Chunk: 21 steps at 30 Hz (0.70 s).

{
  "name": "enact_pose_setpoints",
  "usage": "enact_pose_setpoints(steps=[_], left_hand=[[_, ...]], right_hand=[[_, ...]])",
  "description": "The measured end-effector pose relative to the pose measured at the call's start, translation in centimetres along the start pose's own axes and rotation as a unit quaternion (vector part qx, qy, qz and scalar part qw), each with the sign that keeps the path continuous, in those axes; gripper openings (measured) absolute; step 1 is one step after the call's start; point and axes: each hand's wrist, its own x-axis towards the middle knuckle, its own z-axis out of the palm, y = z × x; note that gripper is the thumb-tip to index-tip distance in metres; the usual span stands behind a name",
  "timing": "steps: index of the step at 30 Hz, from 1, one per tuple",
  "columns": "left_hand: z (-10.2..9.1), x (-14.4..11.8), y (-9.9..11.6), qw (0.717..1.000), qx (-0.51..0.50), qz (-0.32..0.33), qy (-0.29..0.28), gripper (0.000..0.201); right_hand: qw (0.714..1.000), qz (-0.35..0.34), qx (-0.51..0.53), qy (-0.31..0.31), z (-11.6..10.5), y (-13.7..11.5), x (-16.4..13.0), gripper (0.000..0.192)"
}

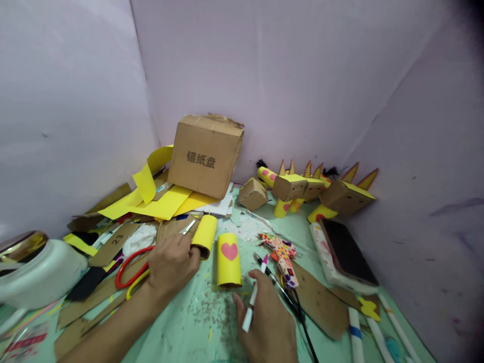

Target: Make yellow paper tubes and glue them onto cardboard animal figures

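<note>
My left hand [172, 263] is closed at the near left end of a yellow paper-covered tube [206, 233], with thumb and fingers against it. Partly under that hand lies a pair of scissors [121, 272] with red and yellow handles; a blade shows past the knuckles. Just right stands a second yellow tube [224, 267] bearing a pink heart. My right hand [270, 320] holds a white marker [251, 302] with a pink end, between thumb and fingers. Beyond this hand are a black pen [278, 285] and a flower-patterned glue gun [282, 257] with a black cord.
A cardboard box [206, 159] leans at the back over yellow paper sheets [162, 204]. Horned cardboard figures [302, 186] stand at the back right. A phone [350, 249] rests on a white box. Cardboard scraps [321, 302] and a white pot-like object [49, 275] flank the work area.
</note>
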Motion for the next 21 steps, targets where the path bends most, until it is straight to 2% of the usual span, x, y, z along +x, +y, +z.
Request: enact_pose_setpoints(steps=[2,4,7,10,12,15,18,21], left_hand=[[-1.1,-0.6,0.1,0.999,-0.002,0.027,-0.037,0.024],[-2.2,-1.0,0.5,0.990,-0.006,0.046,-0.132,0.022],[-3.1,-1.2,1.3,0.961,0.000,0.054,-0.272,0.022],[-3.4,-1.1,1.6,0.934,-0.024,0.082,-0.348,0.024],[-3.3,-1.0,1.5,0.923,-0.055,0.095,-0.369,0.023],[-2.6,-1.2,1.1,0.917,-0.109,0.106,-0.370,0.020],[-1.1,-2.1,0.5,0.925,-0.153,0.099,-0.334,0.017],[0.9,-3.5,0.1,0.925,-0.217,0.087,-0.298,0.018]], right_hand=[[1.000,-0.019,-0.002,0.003,0.0,-0.1,0.7,0.032],[0.999,-0.039,0.011,0.004,0.2,-0.2,1.2,0.023],[0.997,-0.067,0.040,0.011,0.7,-0.1,1.3,0.011],[0.995,-0.078,0.065,0.022,1.3,0.2,1.2,0.013],[0.993,-0.071,0.087,0.018,1.5,0.4,1.2,0.015],[0.991,-0.050,0.122,-0.025,1.7,0.7,1.1,0.016],[0.989,-0.001,0.125,-0.075,1.8,1.0,1.0,0.018],[0.990,0.028,0.101,-0.096,1.9,1.3,0.9,0.021]])
